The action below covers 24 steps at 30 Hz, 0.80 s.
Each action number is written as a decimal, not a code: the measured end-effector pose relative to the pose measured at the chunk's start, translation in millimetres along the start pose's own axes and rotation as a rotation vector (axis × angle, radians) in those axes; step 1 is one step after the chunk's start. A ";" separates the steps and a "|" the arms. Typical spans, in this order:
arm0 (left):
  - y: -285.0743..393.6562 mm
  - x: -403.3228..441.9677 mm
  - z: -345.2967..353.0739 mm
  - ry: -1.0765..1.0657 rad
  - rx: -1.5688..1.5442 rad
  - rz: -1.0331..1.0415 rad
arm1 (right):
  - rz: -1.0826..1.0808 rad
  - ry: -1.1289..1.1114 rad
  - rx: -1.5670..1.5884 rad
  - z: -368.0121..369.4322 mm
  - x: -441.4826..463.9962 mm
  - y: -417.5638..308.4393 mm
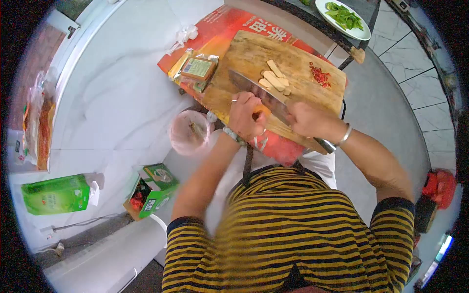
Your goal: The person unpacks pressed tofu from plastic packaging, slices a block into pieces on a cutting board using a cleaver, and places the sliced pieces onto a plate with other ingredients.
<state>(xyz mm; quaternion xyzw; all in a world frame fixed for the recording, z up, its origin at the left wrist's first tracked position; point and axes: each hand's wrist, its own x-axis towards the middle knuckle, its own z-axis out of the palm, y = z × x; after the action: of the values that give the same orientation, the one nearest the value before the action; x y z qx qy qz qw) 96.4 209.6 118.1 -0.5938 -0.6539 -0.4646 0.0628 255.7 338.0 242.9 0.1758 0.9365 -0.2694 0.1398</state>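
Note:
A wooden cutting board (pixel 300 54) lies in front of me. My right hand (pixel 312 119) is closed round the handle of a cleaver, its wide blade (pixel 250 87) slanting across the board. Close behind the blade, my left hand (pixel 248 115) is curled over an orange-brown block (pixel 262 111), which looks like dried tofu and is mostly hidden by the fingers. Beyond the blade are several pale strips (pixel 274 80) with tan edges, apparently cut from such a block. Chopped red chili (pixel 320 76) sits in a small heap at the board's right.
Left of the board lies a packet (pixel 198 68) with a pale label. A bin (pixel 190 132) with a pink liner stands below it. A white plate of sliced green peppers (pixel 346 18) rests on the dark table at the upper right. A green box (pixel 155 190) is at lower left.

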 end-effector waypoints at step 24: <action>-4.6 -6.4 -0.2 0.002 0.007 -0.039 | -0.142 0.125 0.115 -8.8 -17.5 9.7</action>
<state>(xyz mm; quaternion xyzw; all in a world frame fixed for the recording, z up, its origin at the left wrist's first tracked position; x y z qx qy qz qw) 94.3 205.5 111.7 -0.5804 -0.6669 -0.4638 0.0564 273.9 346.1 251.9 0.1330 0.9365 -0.3203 0.0513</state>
